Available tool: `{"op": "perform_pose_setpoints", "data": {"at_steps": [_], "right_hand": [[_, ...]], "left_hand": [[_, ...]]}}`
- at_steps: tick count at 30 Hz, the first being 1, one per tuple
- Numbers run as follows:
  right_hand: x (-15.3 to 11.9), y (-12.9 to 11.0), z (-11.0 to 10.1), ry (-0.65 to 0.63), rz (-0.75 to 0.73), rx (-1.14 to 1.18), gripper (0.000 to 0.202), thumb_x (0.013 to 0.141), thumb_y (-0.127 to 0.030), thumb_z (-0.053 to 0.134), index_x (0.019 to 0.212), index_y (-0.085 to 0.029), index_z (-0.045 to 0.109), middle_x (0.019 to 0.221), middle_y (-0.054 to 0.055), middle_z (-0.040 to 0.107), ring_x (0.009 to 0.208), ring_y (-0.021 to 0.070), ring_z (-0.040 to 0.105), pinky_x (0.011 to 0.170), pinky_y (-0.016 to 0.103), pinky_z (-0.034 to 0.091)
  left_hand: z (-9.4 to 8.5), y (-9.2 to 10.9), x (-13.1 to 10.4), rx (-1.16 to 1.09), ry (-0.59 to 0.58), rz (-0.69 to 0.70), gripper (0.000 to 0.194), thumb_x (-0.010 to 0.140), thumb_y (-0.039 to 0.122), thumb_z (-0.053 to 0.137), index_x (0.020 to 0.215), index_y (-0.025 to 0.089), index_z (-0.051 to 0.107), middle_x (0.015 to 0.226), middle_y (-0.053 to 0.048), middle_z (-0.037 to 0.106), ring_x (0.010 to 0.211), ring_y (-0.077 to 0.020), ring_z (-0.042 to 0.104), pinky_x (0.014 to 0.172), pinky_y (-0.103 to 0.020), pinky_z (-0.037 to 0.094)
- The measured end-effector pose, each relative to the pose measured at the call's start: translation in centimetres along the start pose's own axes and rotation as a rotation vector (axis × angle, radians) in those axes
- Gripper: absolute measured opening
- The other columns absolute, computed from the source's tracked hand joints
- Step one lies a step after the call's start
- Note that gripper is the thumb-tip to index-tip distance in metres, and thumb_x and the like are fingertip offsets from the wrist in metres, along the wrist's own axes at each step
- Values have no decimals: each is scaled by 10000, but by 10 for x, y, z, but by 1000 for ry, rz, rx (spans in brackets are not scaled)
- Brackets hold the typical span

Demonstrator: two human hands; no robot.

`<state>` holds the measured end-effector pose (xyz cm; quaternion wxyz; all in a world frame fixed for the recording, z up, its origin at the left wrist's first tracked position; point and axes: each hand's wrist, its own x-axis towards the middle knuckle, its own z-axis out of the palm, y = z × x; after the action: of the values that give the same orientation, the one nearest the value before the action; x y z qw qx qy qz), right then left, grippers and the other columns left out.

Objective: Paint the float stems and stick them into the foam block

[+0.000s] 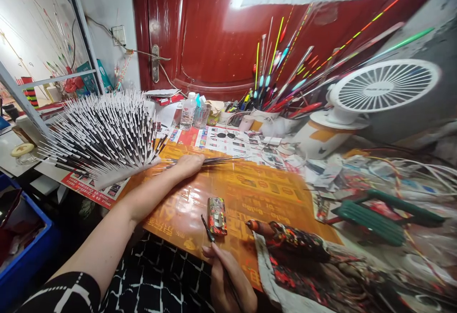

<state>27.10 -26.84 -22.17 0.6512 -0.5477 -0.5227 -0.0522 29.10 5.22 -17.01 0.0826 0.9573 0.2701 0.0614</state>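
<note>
Head view showed work that looked partway along, as a judgement. A dense fan of black-and-white sticks (116, 134) stood on a white base (119, 175) at the left, while a loose bunch of thin dark rods (228, 159) lay across the amber mat (282, 215). The rods seemed left to deal with; whether the standing sticks were finished could not be told. No rod was under the brush (208, 230), whose tip hung just beside the speckled block (217, 216).

The left hand (192, 164) reached over the rods, curled, its fingers mostly hidden; whether it gripped them or merely rested there, I could not tell. The right hand (230, 279) had its fingers pinched closed around the brush handle.

By count there were two hands, one brush, one block, one mat and one white base. Beyond them stood one bottle (188, 112) and one desk fan (385, 86); at the right lay one paint-caked tool (300, 241). The sticks were too many to count, and the rods overlapped too closely.
</note>
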Motion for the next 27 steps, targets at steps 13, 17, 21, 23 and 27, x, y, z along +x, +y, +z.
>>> {"op": "perform_pose_setpoints", "data": {"at_steps": [13, 17, 21, 23, 27], "right_hand": [[-1, 4, 2, 16, -28, -7, 309, 946, -111, 576, 1219, -213, 678, 920, 49, 760, 786, 205, 737, 695, 341, 640], [-1, 4, -1, 0, -35, -17, 320, 938, -97, 579, 1222, -210, 674, 933, 47, 760, 814, 204, 741, 718, 343, 646], [3, -2, -2, -41, -14, -21, 327, 927, -61, 572, 1206, -201, 669, 953, 49, 757, 860, 199, 745, 754, 340, 650], [5, -5, -1, -32, -15, -28, 343, 925, -49, 566, 1216, -204, 662, 948, 51, 757, 867, 199, 743, 764, 345, 649], [5, -5, 2, -8, -15, -25, 384, 915, -23, 560, 1226, -225, 659, 942, 39, 758, 876, 185, 740, 778, 327, 643]], "left_hand": [[-22, 27, -5, 82, -15, -57, 374, 1039, 189, 287, 1246, 102, 586, 1165, -202, 695, 1034, -291, 695, 904, -421, 552], [-29, 29, -7, 86, -46, -74, 342, 1038, 193, 334, 1177, 88, 628, 1103, -201, 711, 1021, -288, 697, 919, -404, 542], [-32, 25, -11, 96, -44, -70, 342, 1046, 212, 337, 1206, 95, 616, 1106, -180, 715, 1027, -284, 697, 917, -397, 541], [-33, 23, -11, 100, -37, -69, 344, 1054, 233, 336, 1217, 108, 612, 1116, -165, 716, 1040, -279, 696, 916, -380, 541], [-38, 14, -8, 111, -26, -99, 315, 1052, 270, 398, 1233, 122, 609, 1066, -142, 728, 1010, -263, 706, 925, -351, 532]]}}
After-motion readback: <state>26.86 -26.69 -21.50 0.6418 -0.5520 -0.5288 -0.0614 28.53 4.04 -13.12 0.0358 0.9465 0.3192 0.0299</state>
